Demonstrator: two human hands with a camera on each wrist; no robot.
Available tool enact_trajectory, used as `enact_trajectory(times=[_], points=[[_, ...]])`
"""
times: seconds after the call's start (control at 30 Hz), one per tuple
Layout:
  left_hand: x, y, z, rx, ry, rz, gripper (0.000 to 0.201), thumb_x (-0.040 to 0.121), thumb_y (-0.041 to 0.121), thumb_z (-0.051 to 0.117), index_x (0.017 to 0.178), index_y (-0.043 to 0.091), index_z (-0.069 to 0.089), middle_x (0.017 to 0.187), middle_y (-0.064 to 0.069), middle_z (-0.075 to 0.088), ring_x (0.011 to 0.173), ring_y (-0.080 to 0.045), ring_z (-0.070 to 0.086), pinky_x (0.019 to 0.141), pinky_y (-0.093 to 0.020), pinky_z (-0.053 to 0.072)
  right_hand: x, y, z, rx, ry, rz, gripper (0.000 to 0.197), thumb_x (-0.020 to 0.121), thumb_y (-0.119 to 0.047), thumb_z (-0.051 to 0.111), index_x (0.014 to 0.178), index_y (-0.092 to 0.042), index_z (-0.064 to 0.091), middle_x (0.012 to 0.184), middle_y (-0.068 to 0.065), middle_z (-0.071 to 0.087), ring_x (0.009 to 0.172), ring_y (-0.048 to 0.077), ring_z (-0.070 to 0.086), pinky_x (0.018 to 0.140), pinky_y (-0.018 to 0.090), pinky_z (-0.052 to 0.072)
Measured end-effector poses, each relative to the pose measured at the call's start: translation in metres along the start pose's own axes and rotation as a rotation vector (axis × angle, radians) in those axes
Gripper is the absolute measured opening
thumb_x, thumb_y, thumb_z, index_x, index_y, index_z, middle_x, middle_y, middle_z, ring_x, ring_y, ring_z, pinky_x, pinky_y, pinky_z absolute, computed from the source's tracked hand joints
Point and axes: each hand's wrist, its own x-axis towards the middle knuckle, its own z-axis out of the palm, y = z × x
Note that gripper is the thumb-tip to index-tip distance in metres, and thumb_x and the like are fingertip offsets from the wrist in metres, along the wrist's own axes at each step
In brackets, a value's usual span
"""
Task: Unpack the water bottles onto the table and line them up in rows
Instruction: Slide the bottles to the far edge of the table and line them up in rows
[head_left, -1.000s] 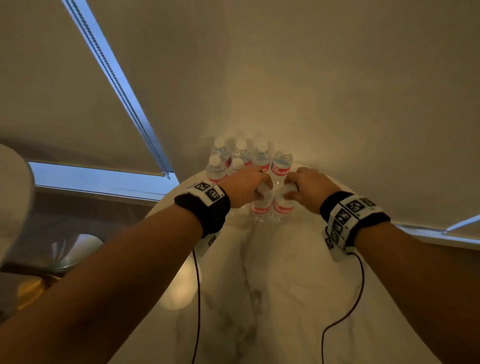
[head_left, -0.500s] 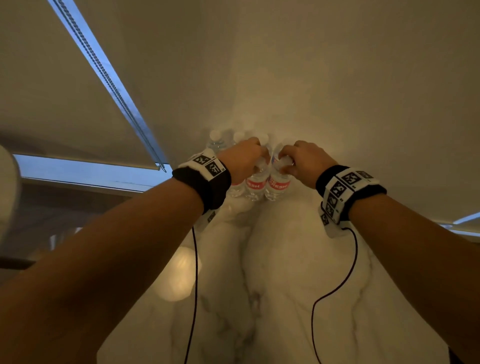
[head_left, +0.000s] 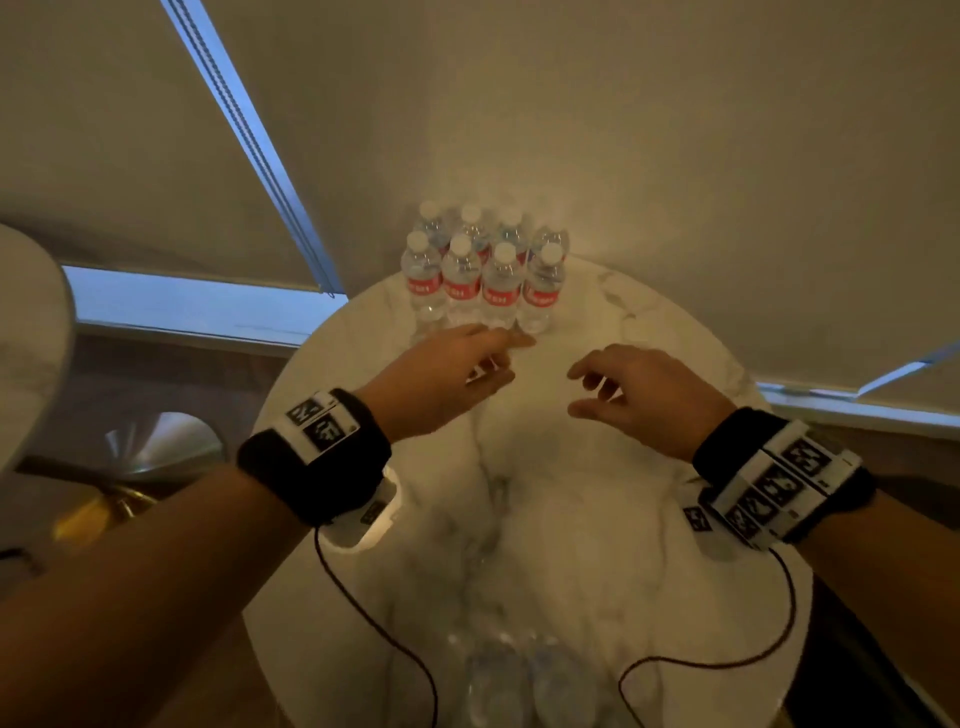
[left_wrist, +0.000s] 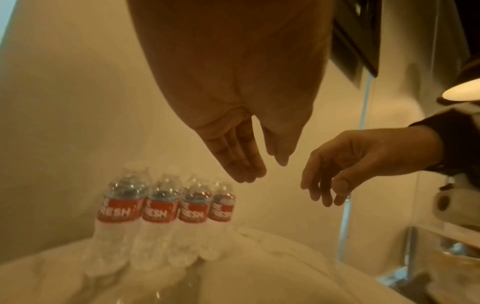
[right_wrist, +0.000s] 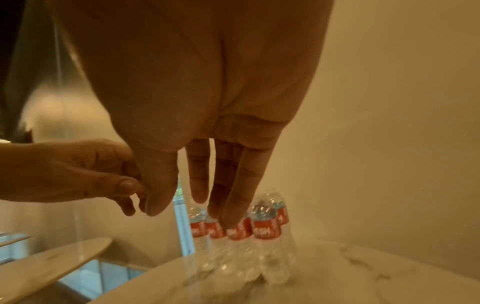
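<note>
Showing more bottles (head_left: 511, 680) at near table (head_left: 597, 545) edge: head view only

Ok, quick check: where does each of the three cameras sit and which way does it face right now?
Head: worn high, faces forward and down at the table; shows both forearms, left hand, right hand.
Left wrist: low, looks along the left hand's fingers toward the bottles.
Right wrist: same, along its own fingers.
Both wrist views share the bottles and the opposite hand.

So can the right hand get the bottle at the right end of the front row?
Probably yes. The right hand hangs open and empty just short of that bottle, with bare marble table between them.
</note>
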Motion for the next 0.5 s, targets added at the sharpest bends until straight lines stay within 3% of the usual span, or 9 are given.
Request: enact_trajectory(times=[0.1,0.23,0.4,0.5], points=[[-0.057,0.023,0.024,-0.030,-0.110,0.017,0.035,0.101,0.033,0.055,0.136,0.036,0.057,0.109,0.009,0.066,0.092,-0.008,0.065,0.086,-0.028,0.057,-0.061,-0.016,0.025,0.085,-0.090,-0.072,0.034,0.086,-0.052,0.061,0.113,-0.032,0.063,0.097,-0.012,0.061,0.083,0.006,0.061,0.078,0.030,0.055],[-0.118,0.052,0.051,-0.082,-0.243,0.032,0.028,0.100,0.037,0.056,0.126,0.034,0.067,0.108,0.011,0.068,0.089,-0.003,0.064,0.080,-0.016,0.053,-0.128,-0.032,0.056,0.163,-0.196,-0.161,0.038,0.085,-0.062,0.053,0.109,-0.035,0.064,0.093,-0.015,0.060,0.083,0.005,0.061,0.075,0.027,0.055],[-0.168,0.069,0.079,-0.152,-0.427,0.069,0.032,0.097,0.052,0.056,0.118,0.034,0.069,0.109,0.013,0.064,0.094,-0.003,0.062,0.080,-0.023,0.055,-0.179,-0.039,0.094,0.164,-0.331,-0.253,0.049,0.085,-0.072,0.045,0.123,-0.042,0.052,0.107,-0.016,0.052,0.090,0.004,0.057,0.078,0.022,0.050],[-0.183,0.069,0.095,-0.126,-0.486,0.083,0.043,0.088,0.058,0.064,0.124,0.036,0.064,0.118,0.012,0.054,0.096,0.002,0.051,0.081,-0.013,0.048,-0.188,-0.041,0.121,0.060,-0.330,-0.272,0.053,0.088,-0.067,0.045,0.131,-0.037,0.045,0.113,-0.007,0.048,0.089,0.014,0.053,0.076,0.028,0.048]])
